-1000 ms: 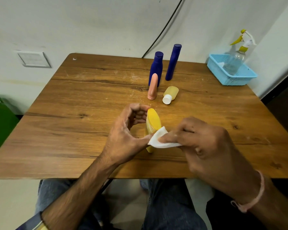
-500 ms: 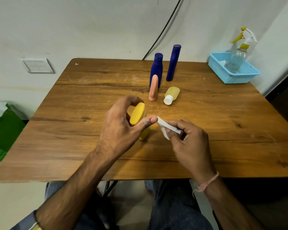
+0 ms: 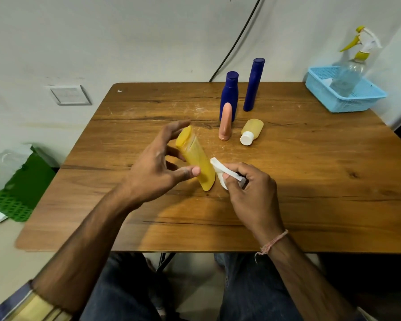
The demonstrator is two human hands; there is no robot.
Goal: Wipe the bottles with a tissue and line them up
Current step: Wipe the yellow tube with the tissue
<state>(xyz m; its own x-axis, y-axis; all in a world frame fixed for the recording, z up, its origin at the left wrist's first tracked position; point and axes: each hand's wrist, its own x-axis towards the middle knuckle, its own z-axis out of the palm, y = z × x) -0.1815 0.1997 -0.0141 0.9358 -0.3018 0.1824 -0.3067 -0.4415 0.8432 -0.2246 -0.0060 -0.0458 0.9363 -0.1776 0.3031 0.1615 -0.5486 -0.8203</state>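
Observation:
My left hand (image 3: 159, 166) holds a yellow bottle (image 3: 196, 159) between thumb and fingers, tilted with its flat cap end up and to the left, above the wooden table (image 3: 310, 193). My right hand (image 3: 250, 188) grips a crumpled white tissue (image 3: 220, 172) that touches the bottle's lower right side. Farther back stand two dark blue bottles, a shorter one (image 3: 229, 95) and a taller one (image 3: 254, 84), and a peach bottle (image 3: 225, 121). A small pale yellow bottle with a white cap (image 3: 251, 131) lies on its side beside the peach one.
A light blue basket (image 3: 357, 100) at the table's back right corner holds a clear spray bottle (image 3: 352, 68). A green crate (image 3: 21, 188) sits on the floor to the left. A black cable (image 3: 239, 38) runs up the wall behind the table.
The yellow bottle has turned from lying low in my left hand to a raised, tilted hold farther from me. My right hand with the tissue moved from its front to its lower right side.

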